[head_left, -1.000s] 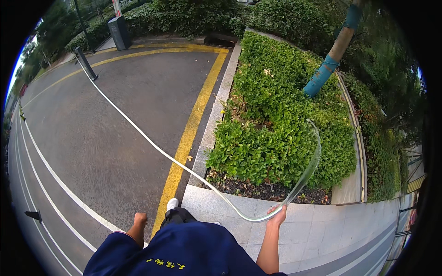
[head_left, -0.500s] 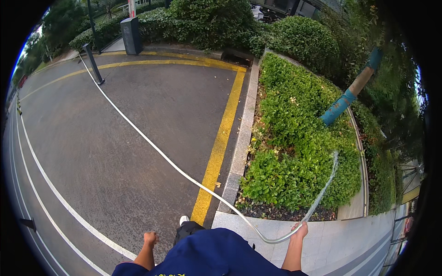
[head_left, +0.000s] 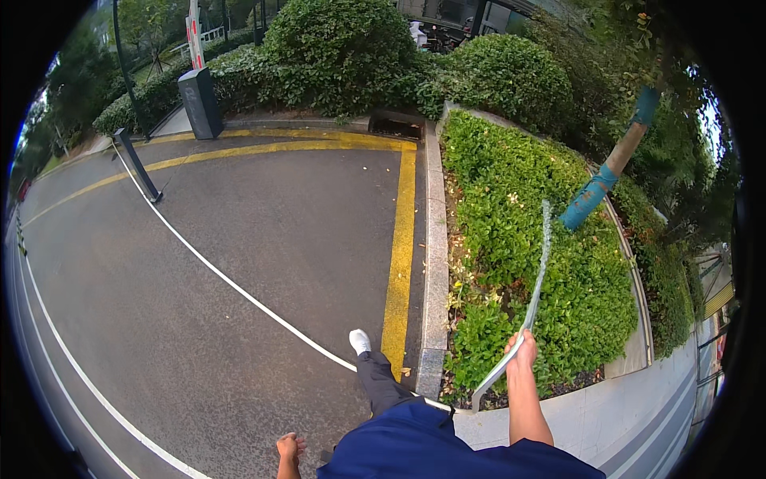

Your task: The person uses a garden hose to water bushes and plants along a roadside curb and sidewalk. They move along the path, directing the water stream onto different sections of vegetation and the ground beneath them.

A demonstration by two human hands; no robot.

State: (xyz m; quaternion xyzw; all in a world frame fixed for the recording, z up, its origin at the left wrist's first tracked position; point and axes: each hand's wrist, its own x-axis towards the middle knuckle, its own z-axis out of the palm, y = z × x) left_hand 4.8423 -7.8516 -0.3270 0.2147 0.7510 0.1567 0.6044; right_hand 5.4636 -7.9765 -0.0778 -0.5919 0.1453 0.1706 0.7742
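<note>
My right hand (head_left: 523, 350) is wrapped round a pale garden hose (head_left: 257, 302) near its outlet end, held out over the edge of a planting bed (head_left: 574, 291) of low green shrubs. A stream of water (head_left: 544, 254) arcs from the hose toward the far part of the bed, near a tree trunk wrapped in blue-green (head_left: 589, 199). From my right hand the hose bends down, passes by my leg and runs back across the asphalt to the far left. Low at my left side hangs my left hand (head_left: 290, 445), fingers curled, with nothing seen in it.
A stone kerb (head_left: 436, 263) and a yellow line (head_left: 401, 255) border the bed's left side. Light paving (head_left: 574, 415) lies along its near side. Far left stand a dark post (head_left: 139, 166) and a dark grey barrier box (head_left: 199, 104). Tall bushes (head_left: 343, 60) line the back.
My right hand has moved forward with the hose, and the water now lands farther into the bed. I have stepped closer; one white shoe shows ahead. My left hand has dropped lower in view.
</note>
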